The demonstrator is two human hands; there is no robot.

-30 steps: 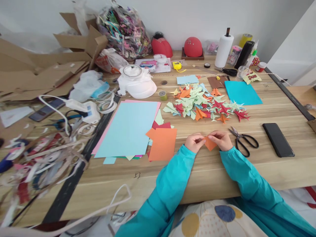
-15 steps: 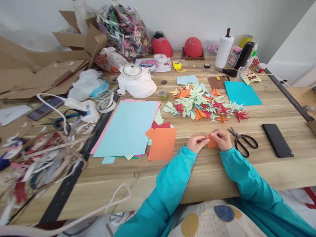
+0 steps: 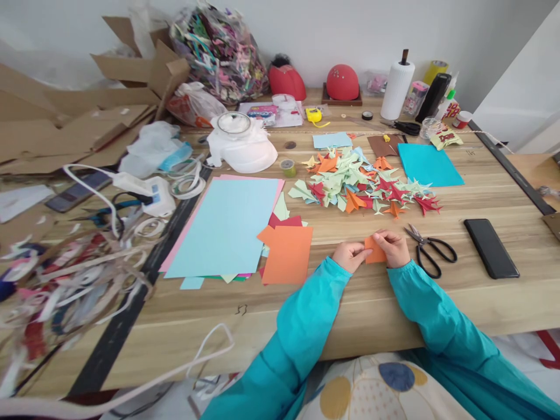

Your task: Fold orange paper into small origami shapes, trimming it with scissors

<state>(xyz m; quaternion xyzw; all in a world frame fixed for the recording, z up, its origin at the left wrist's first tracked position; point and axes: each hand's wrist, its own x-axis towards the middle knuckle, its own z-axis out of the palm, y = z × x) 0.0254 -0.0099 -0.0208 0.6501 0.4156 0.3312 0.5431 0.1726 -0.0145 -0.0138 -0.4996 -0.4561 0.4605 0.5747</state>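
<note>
Both my hands hold a small folded orange paper [image 3: 374, 251] just above the wooden table [image 3: 376, 303]. My left hand [image 3: 349, 255] pinches its left edge, fingers closed. My right hand [image 3: 394, 247] grips its right side with fingers curled over it. An orange sheet [image 3: 287, 254] lies to the left of my hands, on the edge of a stack of coloured sheets topped by a light blue one [image 3: 227, 224]. A pile of folded paper figures [image 3: 363, 184] in green, orange and red sits behind my hands.
Black-handled scissors [image 3: 431, 249] and a black phone [image 3: 490, 247] lie to the right. A teal sheet [image 3: 429, 164] lies at the back right, by a paper towel roll [image 3: 396, 87]. Cardboard, plastic bags and tangled strips crowd the left side.
The orange paper has turned from a point-down shape to a flatter, squarer piece between my fingers. My hands have stayed in about the same place.
</note>
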